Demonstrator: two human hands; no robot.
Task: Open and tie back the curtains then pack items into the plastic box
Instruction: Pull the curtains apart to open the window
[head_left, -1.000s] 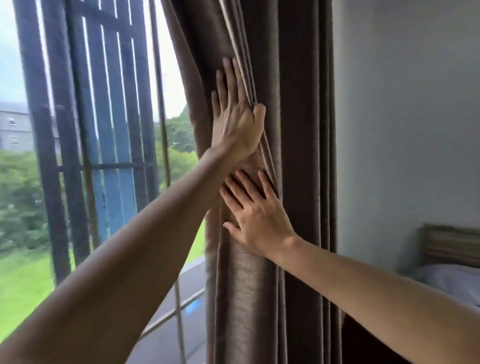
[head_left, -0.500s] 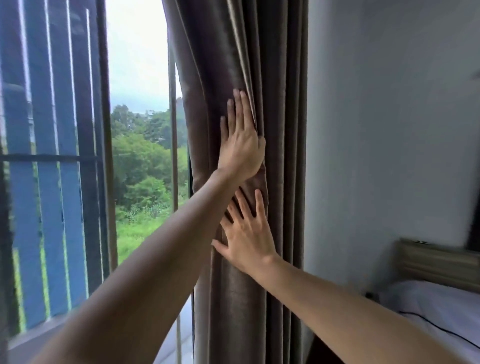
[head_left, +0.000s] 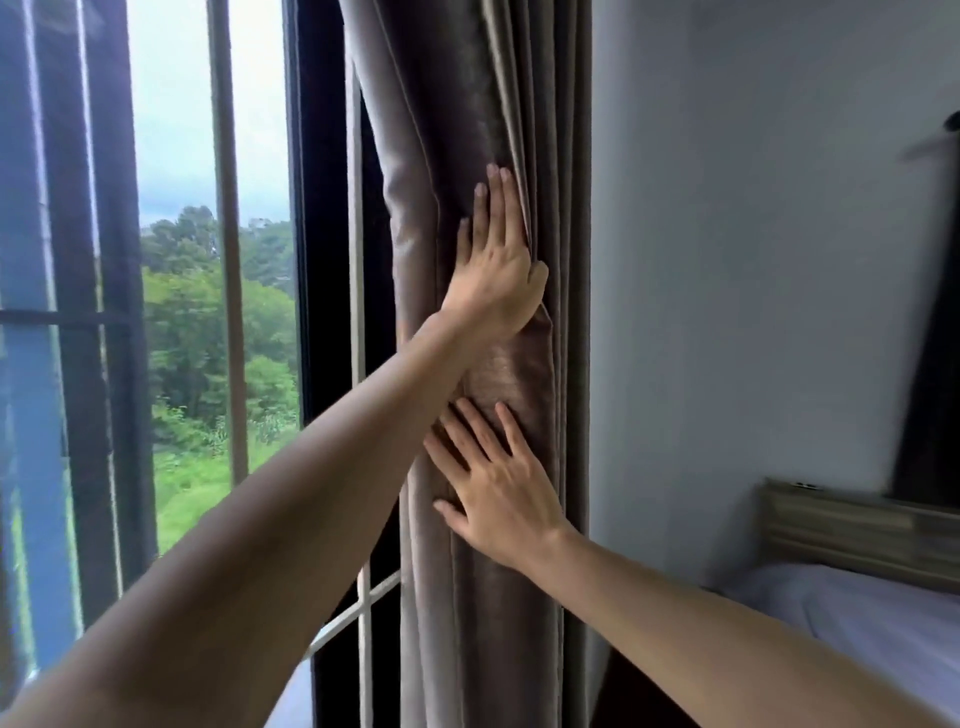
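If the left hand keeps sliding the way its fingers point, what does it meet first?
More curtain: the left hand lies flat on the gathered brown curtain, fingers pointing up along the folds. Nothing else shows in that line up to the frame's top.

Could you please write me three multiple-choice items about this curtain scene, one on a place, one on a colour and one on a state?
1. Where does the left hand lie against the curtain?
A. above the right hand
B. below it
C. on the bed

2. What colour is the curtain?
A. white
B. grey-brown
C. red

3. How are the right hand's fingers?
A. curled in a fist
B. pinching a cord
C. straight, flat on the fabric

Answers:
1. A, since the left hand is higher up the gathered folds.
2. B, as the fabric reads as a dull grey-brown.
3. C, because the straight fingers spread across the curtain.
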